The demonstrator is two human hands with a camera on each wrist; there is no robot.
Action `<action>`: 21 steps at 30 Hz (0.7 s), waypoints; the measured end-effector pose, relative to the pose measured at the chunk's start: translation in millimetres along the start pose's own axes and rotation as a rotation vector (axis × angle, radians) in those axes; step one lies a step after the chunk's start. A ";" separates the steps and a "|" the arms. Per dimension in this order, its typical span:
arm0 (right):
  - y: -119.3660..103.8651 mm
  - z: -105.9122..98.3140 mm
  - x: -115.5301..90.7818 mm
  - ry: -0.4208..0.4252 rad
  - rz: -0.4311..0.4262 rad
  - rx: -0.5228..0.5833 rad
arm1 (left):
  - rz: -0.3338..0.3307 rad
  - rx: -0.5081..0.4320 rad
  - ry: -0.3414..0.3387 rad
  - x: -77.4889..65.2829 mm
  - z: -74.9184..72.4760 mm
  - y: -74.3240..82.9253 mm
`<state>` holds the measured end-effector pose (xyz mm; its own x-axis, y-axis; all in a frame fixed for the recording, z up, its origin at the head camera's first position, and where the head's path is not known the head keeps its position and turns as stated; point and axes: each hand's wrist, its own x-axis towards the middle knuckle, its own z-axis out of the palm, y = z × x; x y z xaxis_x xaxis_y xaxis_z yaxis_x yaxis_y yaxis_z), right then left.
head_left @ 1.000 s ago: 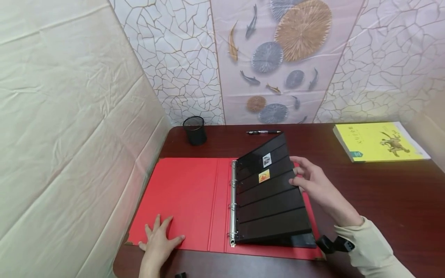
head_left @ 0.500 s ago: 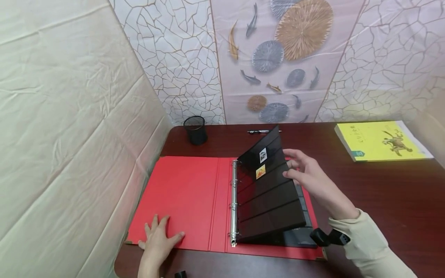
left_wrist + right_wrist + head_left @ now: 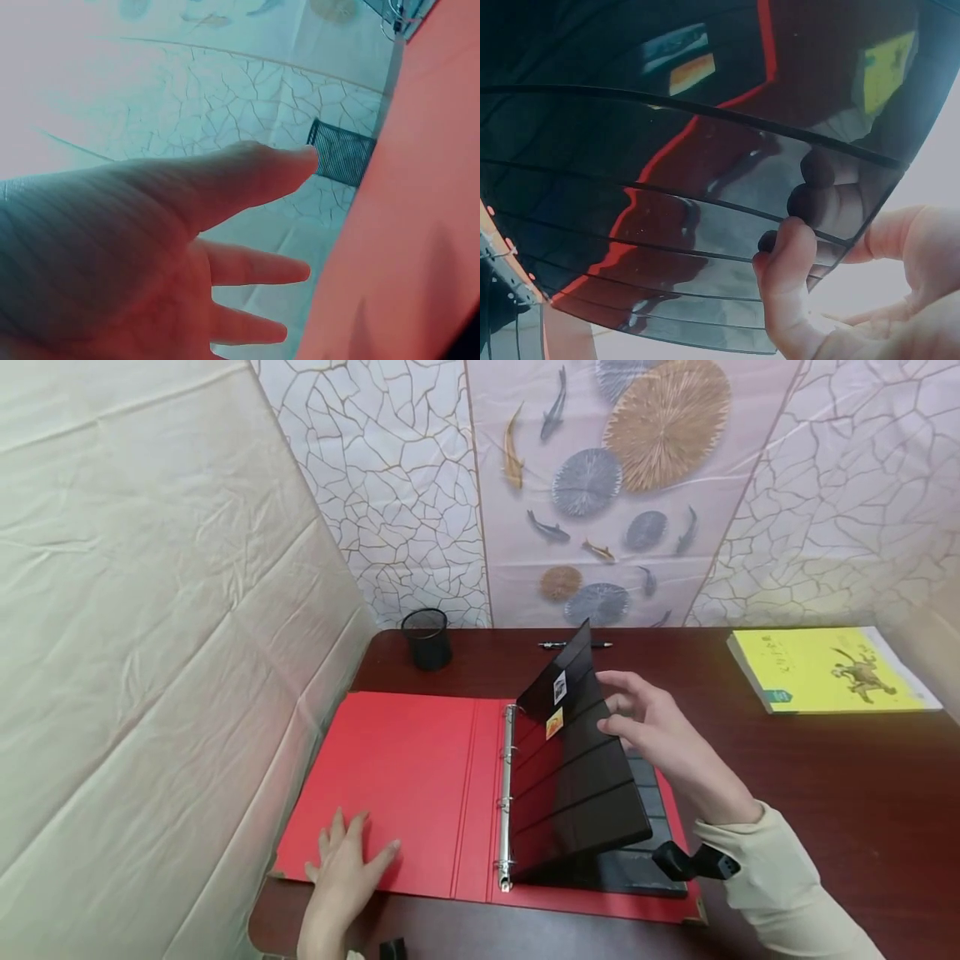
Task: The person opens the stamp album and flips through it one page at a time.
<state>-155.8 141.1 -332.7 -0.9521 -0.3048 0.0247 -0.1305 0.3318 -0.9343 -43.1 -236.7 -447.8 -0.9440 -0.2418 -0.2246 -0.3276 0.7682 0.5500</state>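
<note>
A red ring binder (image 3: 397,777) lies spread on the table, silver rings (image 3: 506,802) along its spine. Pinched at its outer edge by my right hand (image 3: 660,739), a black stamp page (image 3: 577,793) slants up from the rings. A grey-and-white stamp (image 3: 559,687) and an orange-yellow stamp (image 3: 554,723) sit in its upper strips. In the right wrist view a fingertip (image 3: 787,251) presses the glossy page front. More black pages (image 3: 652,852) lie beneath. My left hand (image 3: 348,868), fingers spread, is at the lower left of the red cover; the left wrist view shows its fingers straight.
A black mesh pen cup (image 3: 429,647) stands at the back left. A pen (image 3: 600,645) lies behind the binder, partly hidden by the raised page. At the back right is a yellow book (image 3: 832,672). A draped cloth wall (image 3: 187,652) borders the left side.
My right hand has moved left and slightly up, tilting the black page more steeply toward the rings. More of the pages underneath shows. My left hand remains at the red cover.
</note>
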 end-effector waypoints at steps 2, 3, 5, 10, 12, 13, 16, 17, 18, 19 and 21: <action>-3.0 2.2 0.9 -0.008 -0.011 0.014 | 0.020 -0.005 0.007 -0.6 -1.9 5.6; -4.5 3.2 1.6 -0.012 -0.015 0.021 | 0.027 -0.008 0.008 -0.6 -3.0 8.9; -7.9 5.4 2.7 -0.020 -0.016 0.029 | 0.046 -0.012 0.013 -0.5 -4.4 15.9; -16.3 11.3 7.6 -0.032 -0.015 0.015 | 0.092 -0.040 0.023 -0.5 -5.4 32.6; -19.2 14.1 9.9 -0.032 -0.020 0.008 | 0.115 -0.055 0.025 -0.3 -5.0 38.8; -20.4 15.6 10.9 -0.032 -0.025 0.008 | 0.128 -0.060 0.024 -0.3 -4.7 41.8; -24.1 19.6 13.1 -0.034 -0.038 -0.004 | 0.184 -0.083 0.034 -0.6 -3.6 50.9; -25.3 21.0 14.0 -0.038 -0.044 -0.005 | 0.203 -0.091 0.040 -1.1 -3.6 53.8; -26.3 22.3 14.9 -0.044 -0.049 -0.006 | 0.222 -0.102 0.044 -1.5 -3.5 56.6; -27.2 23.6 15.9 -0.049 -0.057 -0.008 | 0.239 -0.113 0.049 -2.1 -3.6 59.4; -29.0 26.1 18.2 -0.063 -0.071 -0.001 | 0.272 -0.138 0.060 -2.9 -4.0 64.6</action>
<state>-162.1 102.7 -314.4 -0.9211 -0.3833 0.0684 -0.1975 0.3086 -0.9305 -61.6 -188.8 -408.4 -0.9971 -0.0762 -0.0085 -0.0611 0.7229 0.6883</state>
